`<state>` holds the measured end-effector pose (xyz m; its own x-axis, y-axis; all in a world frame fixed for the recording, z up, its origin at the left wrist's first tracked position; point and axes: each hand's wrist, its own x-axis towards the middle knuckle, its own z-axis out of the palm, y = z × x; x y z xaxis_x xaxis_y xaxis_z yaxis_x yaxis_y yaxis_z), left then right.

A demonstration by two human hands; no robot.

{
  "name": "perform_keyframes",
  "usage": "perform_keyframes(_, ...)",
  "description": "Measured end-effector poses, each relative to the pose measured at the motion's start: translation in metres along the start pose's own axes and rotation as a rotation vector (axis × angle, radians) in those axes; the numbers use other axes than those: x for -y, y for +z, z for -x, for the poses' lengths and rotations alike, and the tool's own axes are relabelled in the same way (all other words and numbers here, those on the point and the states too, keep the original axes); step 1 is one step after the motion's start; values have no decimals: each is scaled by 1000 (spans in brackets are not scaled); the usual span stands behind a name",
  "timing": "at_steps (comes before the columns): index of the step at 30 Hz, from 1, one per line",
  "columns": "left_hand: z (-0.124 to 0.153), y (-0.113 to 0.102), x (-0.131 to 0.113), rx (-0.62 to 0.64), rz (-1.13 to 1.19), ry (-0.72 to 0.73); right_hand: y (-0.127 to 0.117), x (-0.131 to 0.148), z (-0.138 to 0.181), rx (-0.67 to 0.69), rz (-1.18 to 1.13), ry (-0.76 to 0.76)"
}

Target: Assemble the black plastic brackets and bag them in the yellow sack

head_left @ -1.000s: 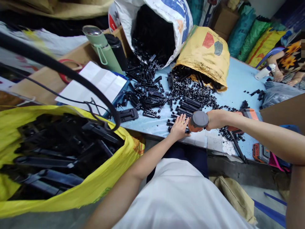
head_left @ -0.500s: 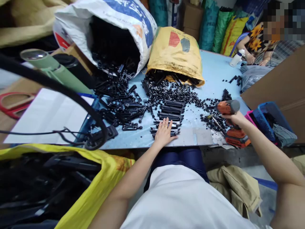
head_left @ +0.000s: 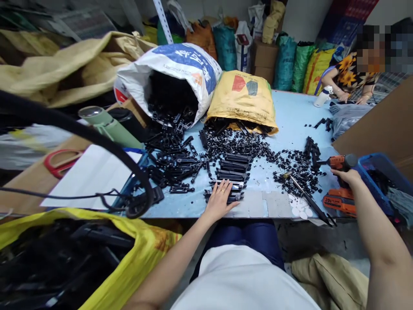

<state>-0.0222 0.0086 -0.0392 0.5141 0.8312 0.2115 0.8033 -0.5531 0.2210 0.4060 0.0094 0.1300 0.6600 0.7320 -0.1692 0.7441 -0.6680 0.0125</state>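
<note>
My left hand (head_left: pixel 221 199) lies flat with fingers spread on a row of black plastic bars (head_left: pixel 232 170) near the front edge of the light blue table (head_left: pixel 290 116). My right hand (head_left: pixel 347 176) is closed round the grip of an orange cordless drill (head_left: pixel 338 163), which stands at the table's right edge; its orange battery base (head_left: pixel 340 201) sits on the table. A long black screwdriver (head_left: pixel 306 198) lies just left of the drill. Small black parts (head_left: pixel 297 168) are scattered between the bars and the drill.
A white sack (head_left: pixel 176 73) and a yellow sack (head_left: pixel 243 97) spill black parts onto the table. A yellow bag (head_left: pixel 135 254) of black pieces sits at lower left, a blue basket (head_left: pixel 383 172) at right. Another person (head_left: pixel 351 77) sits at the far right corner.
My right hand carried the drill from beside my left hand out to the table's right edge and set it down. The left hand stayed on the bars. The view tilted up.
</note>
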Motion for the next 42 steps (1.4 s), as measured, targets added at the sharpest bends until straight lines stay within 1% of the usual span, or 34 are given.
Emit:
perform_keyframes(2, 11, -6, 7, -103, -13, -69, -2, -3, 9, -26, -70, 153)
perform_keyframes(3, 18, -9, 11, -146, -22, -122, -1, -3, 15, -91, -99, 203)
perform_keyframes(4, 24, -12, 16, -176, -28, -170, 0, -2, 22, -199, -119, 208)
perform_keyframes(6, 34, -13, 23, -193, -16, -218, 4, 7, 34, -459, -158, 138)
perform_keyframes(7, 38, -12, 27, -190, 0, -219, 7, 15, 38, -561, -176, 54)
perform_keyframes(8, 40, -11, 29, -187, 21, -217, 11, 28, 41, -609, -191, -62)
perform_keyframes(9, 40, -9, 31, -190, 44, -221, 16, 44, 42, -595, -202, -191)
perform_keyframes(10, 39, -7, 33, -198, 67, -237, 22, 64, 44, -541, -203, -320)
perform_keyframes(13, 33, -6, 32, -226, 127, -310, 46, 141, 48, -293, -154, -696)
perform_keyframes(15, 31, -12, 27, -263, 161, -368, 66, 195, 52, -127, -65, -924)
perform_keyframes(16, 31, -16, 23, -289, 184, -404, 75, 220, 54, -68, 1, -1006)
perform_keyframes(18, 33, -24, 13, -315, 291, -503, 90, 261, 56, 21, 106, -1097)
perform_keyframes(19, 35, -28, 6, -286, 400, -565, 94, 276, 55, 51, 139, -1122)
perform_keyframes(20, 38, -31, -1, -223, 555, -639, 95, 288, 53, 77, 160, -1139)
perform_keyframes(21, 40, -33, -8, -128, 754, -726, 95, 296, 50, 101, 172, -1156)
perform_keyframes(23, 43, -34, -21, 87, 1226, -924, 89, 305, 41, 157, 200, -1186)
perform_keyframes(24, 44, -34, -25, 164, 1454, -1023, 85, 307, 36, 183, 216, -1200)
perform_keyframes(25, 43, -34, -29, 201, 1649, -1118, 81, 309, 31, 218, 224, -1211)
perform_keyframes(26, 40, -33, -32, 194, 1797, -1208, 78, 309, 27, 269, 222, -1218)
perform_keyframes(27, 37, -32, -34, 150, 1894, -1288, 77, 310, 24, 338, 209, -1216)
perform_keyframes(29, 27, -31, -37, 7, 1971, -1404, 81, 312, 23, 511, 150, -1176)
perform_keyframes(30, 21, -30, -37, -62, 1981, -1437, 87, 312, 24, 593, 102, -1145)
perform_keyframes(32, 10, -29, -38, -153, 2017, -1439, 100, 313, 29, 709, -9, -1074)
perform_keyframes(34, 2, -27, -39, -224, 2067, -1385, 112, 310, 35, 776, -103, -1015)
perform_keyframes(36, -3, -25, -39, -344, 2070, -1331, 122, 303, 40, 813, -179, -969)
perform_keyframes(38, -7, -23, -39, -492, 2039, -1275, 129, 291, 45, 821, -237, -953)
perform_keyframes(39, -7, -23, -38, -543, 2035, -1244, 133, 284, 48, 824, -286, -947)
perform_keyframes(40, -8, -22, -38, -571, 2048, -1209, 137, 276, 50, 832, -354, -933)
perform_keyframes(42, -8, -24, -37, -572, 2096, -1137, 145, 261, 55, 840, -521, -891)
